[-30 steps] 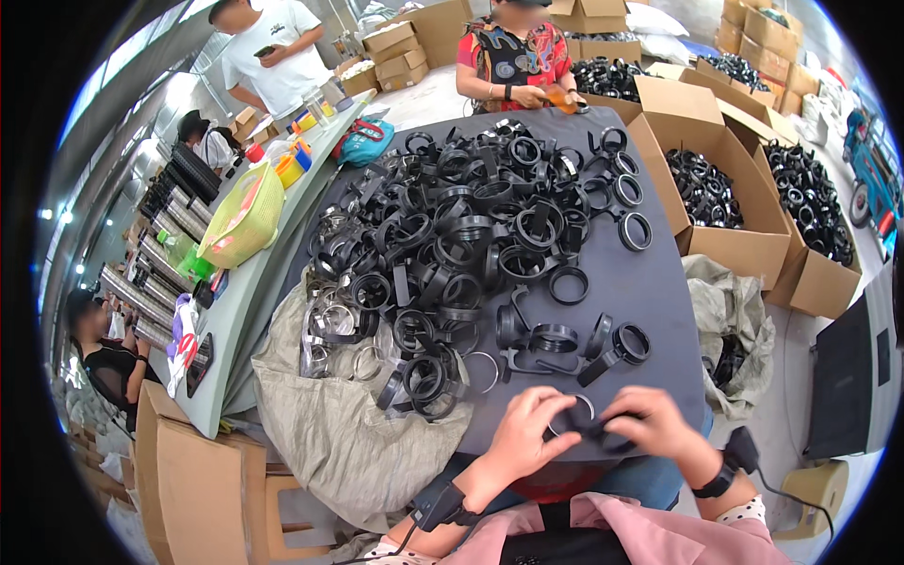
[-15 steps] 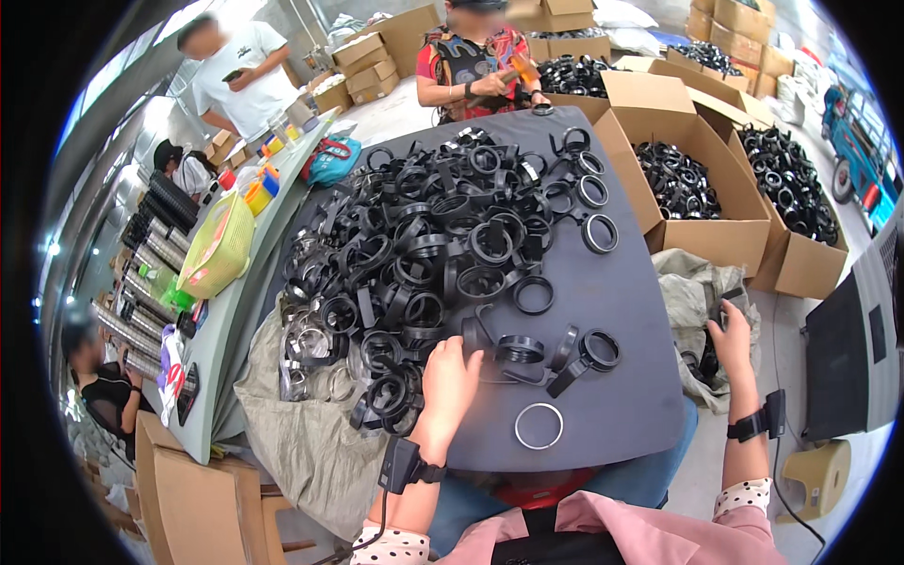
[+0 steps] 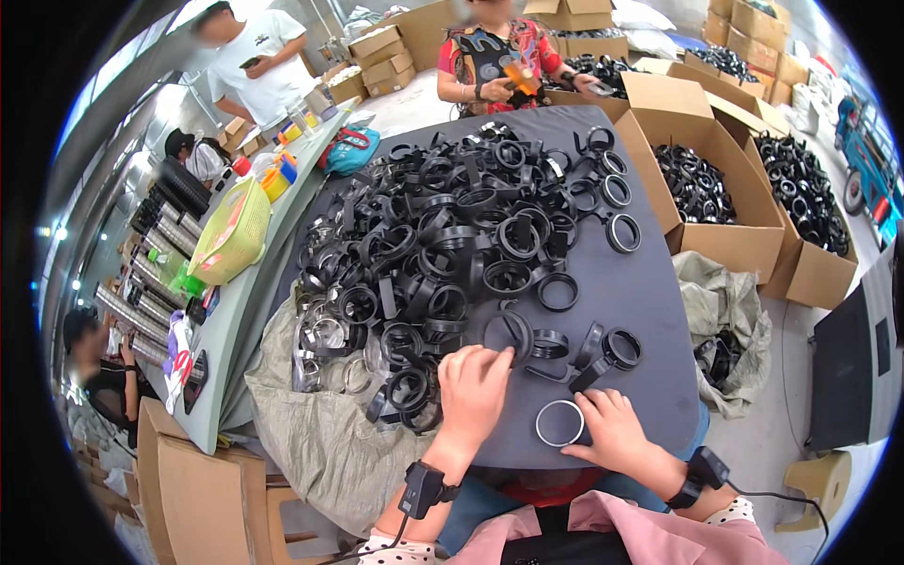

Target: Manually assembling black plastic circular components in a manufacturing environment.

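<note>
My left hand (image 3: 474, 391) is closed at the near edge of the pile, its fingertips on a black plastic ring part (image 3: 509, 331) that is slightly blurred. At the front of the table my right hand (image 3: 617, 435) curls thumb and fingers around the right side of a thin silver-coloured ring (image 3: 539, 424), which lies on the grey tabletop (image 3: 603, 292). Just beyond, several black ring parts with flat arms (image 3: 622, 348) lie loose. The large heap of black ring parts (image 3: 443, 254) covers the table's left and middle.
Right of the table, a crumpled sack (image 3: 744, 377) holds black parts, and open cardboard boxes (image 3: 730, 235) hold more. A green side table (image 3: 254, 273) carries a yellow-green basket (image 3: 231, 235). Across the table a co-worker (image 3: 494, 61) handles an orange tool.
My right hand has come from above the sack, where it held a dark part, to the silver ring, without that part. The black ring at my left hand has tilted upright.
</note>
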Tool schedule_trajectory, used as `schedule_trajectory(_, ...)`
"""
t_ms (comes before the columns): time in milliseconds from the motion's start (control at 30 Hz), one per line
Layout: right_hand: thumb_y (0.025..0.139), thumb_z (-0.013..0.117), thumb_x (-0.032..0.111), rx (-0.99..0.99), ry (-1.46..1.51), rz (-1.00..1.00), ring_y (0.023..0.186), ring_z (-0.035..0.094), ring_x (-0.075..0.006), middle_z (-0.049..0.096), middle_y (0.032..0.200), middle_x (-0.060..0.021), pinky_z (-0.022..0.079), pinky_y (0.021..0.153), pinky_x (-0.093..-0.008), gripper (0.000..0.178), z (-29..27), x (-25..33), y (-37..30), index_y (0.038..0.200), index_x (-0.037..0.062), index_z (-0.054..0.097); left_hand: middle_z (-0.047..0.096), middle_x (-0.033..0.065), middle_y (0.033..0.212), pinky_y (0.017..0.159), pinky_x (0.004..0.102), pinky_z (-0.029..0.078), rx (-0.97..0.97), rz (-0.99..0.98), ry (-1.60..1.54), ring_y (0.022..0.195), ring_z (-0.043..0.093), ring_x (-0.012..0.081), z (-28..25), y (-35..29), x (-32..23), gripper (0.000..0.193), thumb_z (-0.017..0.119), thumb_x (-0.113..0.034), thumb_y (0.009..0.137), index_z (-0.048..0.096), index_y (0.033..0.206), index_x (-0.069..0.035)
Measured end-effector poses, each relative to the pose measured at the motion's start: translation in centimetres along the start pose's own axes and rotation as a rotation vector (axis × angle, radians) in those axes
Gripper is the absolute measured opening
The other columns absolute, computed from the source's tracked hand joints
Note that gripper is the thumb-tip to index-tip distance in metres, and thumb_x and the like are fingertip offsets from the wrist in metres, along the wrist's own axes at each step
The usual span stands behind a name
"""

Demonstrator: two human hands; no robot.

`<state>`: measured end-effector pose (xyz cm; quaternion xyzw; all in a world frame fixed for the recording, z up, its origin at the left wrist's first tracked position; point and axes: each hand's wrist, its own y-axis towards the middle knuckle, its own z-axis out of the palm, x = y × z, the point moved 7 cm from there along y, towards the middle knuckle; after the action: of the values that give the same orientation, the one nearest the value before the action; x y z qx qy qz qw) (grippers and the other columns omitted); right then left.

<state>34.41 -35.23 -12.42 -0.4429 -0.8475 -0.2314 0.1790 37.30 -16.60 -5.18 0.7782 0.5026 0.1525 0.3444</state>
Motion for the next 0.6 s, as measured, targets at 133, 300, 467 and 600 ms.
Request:
schedule_trajectory(133, 0.07, 0.081, 0.036, 0.025, -0.044, -0.037, 0.112, 0.049, -0.0325, 0.053, 0.121, -0.0156, 0.039, 0.093, -0.0424, 0.072, 3.1, -0.3, 0.5, 0.127, 0.0018, 0.053, 0.058, 0.0043, 0.099, 0.091, 0.0449, 0.042, -0.018, 0.029, 0.034, 0.107, 0.053, 0.03, -0.9, -1.7, -0.6, 0.045, 0.073, -0.001, 0.067, 0.07, 0.109, -0.014)
schedule_trajectory(300, 0.07, 0.08, 0.033, 0.043, -0.075, -0.083, 0.116, 0.047, -0.0365, 0.052, 0.125, -0.0179, 0.038, 0.095, -0.0432, 0.059, 2.5, 2.0, 1.6, 0.121, 0.0089, 0.06, 0.056, 0.0076, 0.104, 0.094, 0.0467, 0.043, 0.014, 0.0, 0.009, 0.114, 0.052, 0.0361, -1.1, -2.8, -0.3, 0.045, 0.07, 0.002, 0.069, 0.07, 0.111, -0.014)
schedule_trajectory(467, 0.075, 0.077, 0.023, 0.022, 0.053, -0.117, 0.12, 0.046, -0.0413, 0.047, 0.132, -0.0228, 0.042, 0.097, -0.048, 0.025, 2.0, 1.8, 2.2, 0.085, 0.0044, 0.063, 0.053, 0.0101, 0.107, 0.087, 0.0445, 0.047, 0.024, -0.107, -0.031, 0.106, 0.055, 0.0349, -1.9, -4.9, 0.9, 0.039, 0.07, -0.003, 0.073, 0.07, 0.109, -0.017)
schedule_trajectory(600, 0.074, 0.079, 0.018, -0.07, 0.073, -0.179, 0.114, 0.053, -0.0397, 0.048, 0.132, -0.0263, 0.05, 0.091, -0.0447, 0.026, -2.5, 2.7, 2.0, 0.078, 0.0022, 0.059, 0.053, 0.008, 0.105, 0.084, 0.0399, 0.047, 0.076, -0.076, -0.025, 0.104, 0.054, 0.0295, -2.3, -6.9, 0.6, 0.04, 0.071, -0.007, 0.071, 0.071, 0.109, -0.021)
